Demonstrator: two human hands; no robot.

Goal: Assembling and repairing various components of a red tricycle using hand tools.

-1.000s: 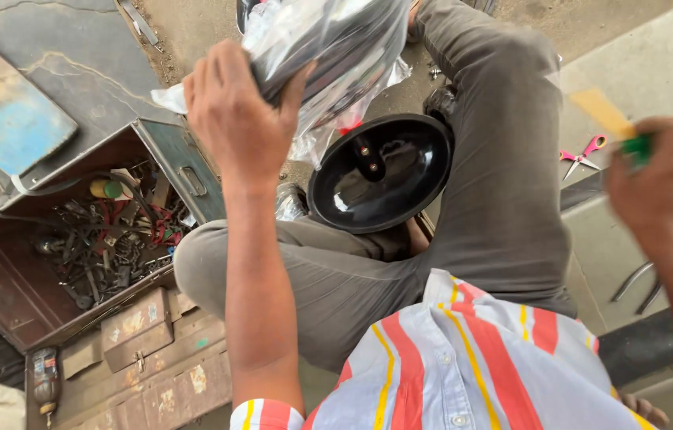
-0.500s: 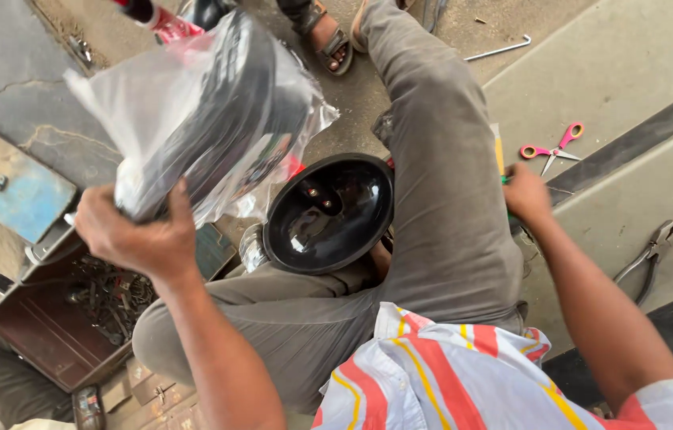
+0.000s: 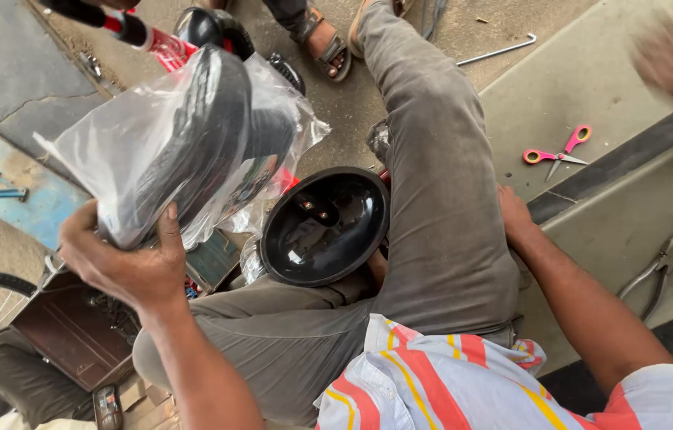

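Head view: concrete floor, person seated on it. Left hand clamped on a clear bag of black tyres, held up over the left knee. Right hand rests at the right thigh; grip unclear. Black bowl between the legs. Pink scissors and pliers on the floor, right.

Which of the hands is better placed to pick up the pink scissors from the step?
Right. The right hand rests empty on the leg beside the step, with the pink scissors lying just beyond it. The left hand is busy gripping the plastic-wrapped black part on the opposite side.
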